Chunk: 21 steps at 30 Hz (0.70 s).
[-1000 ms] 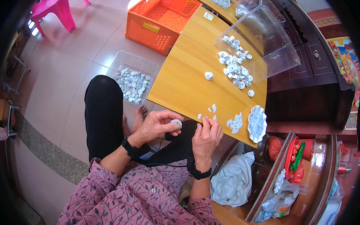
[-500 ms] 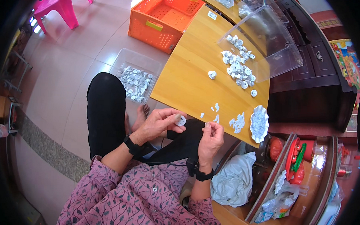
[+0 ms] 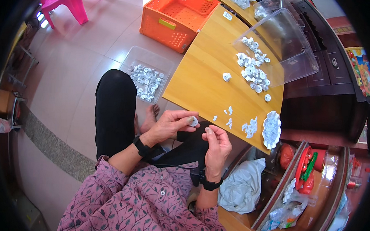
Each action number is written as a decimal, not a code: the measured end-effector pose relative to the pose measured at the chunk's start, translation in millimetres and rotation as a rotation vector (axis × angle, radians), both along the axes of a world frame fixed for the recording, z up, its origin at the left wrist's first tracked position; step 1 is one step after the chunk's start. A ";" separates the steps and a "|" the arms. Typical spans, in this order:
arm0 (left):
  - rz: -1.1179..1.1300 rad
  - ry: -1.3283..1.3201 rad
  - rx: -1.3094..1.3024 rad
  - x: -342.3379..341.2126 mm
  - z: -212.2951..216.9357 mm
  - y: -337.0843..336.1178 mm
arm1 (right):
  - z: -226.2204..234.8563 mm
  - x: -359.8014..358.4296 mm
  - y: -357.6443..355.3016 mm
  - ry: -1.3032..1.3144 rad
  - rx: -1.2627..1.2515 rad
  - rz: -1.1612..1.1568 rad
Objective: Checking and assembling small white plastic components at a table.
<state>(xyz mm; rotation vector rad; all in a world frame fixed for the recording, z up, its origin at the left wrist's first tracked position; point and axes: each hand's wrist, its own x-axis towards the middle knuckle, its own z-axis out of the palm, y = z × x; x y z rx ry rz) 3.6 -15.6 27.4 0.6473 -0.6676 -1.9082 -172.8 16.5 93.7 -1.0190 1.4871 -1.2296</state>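
Observation:
My left hand [image 3: 166, 126] is closed on a small white round plastic piece [image 3: 193, 122], held between thumb and fingers with its disc face showing. Just to the right, my right hand [image 3: 217, 148] has thumb and forefinger pinched together. Whatever sits in that pinch is too small to make out. Both hands are over my lap at the table's near edge. Beyond them on the wooden table [image 3: 199, 59] lie tiny white bits [image 3: 249, 127], some loose and some in a little heap. A scalloped white dish [image 3: 278, 131] holds more small pale bits.
Farther back, white plastic parts [image 3: 255, 75] spill from a tipped clear bin [image 3: 299, 64]. A clear tray [image 3: 167, 66] of similar parts stands on the floor beside an orange crate [image 3: 165, 31]. Right of my lap are a white bag [image 3: 241, 186] and an open shelf compartment [image 3: 329, 173].
My right hand's pinched fingertips have come closer to the round piece in my left hand. The whole view has shifted slightly, moving the table a little rightward in the picture.

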 end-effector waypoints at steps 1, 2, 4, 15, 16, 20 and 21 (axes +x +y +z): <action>0.003 -0.023 0.008 0.1 -0.2 0.1 | 0.7 3.5 1.3 -0.006 0.007 0.024; -0.003 -0.072 0.000 0.7 -0.6 0.2 | 0.8 6.8 2.8 -0.006 0.005 0.052; -0.020 -0.180 -0.002 2.7 -1.4 0.0 | -1.1 13.5 4.2 -0.003 -0.003 0.083; -0.038 -0.056 -0.068 5.2 -3.3 -1.5 | -10.3 19.5 3.1 0.223 -0.063 0.080; -0.055 -0.016 -0.059 5.0 -3.3 -0.9 | -9.6 18.7 3.5 0.241 -0.072 0.076; -0.123 0.107 -0.102 5.7 -5.1 0.8 | -8.8 19.3 3.3 0.153 -0.068 0.047; -0.123 0.110 -0.092 5.3 -5.8 0.8 | -8.3 19.7 3.9 0.155 -0.069 0.046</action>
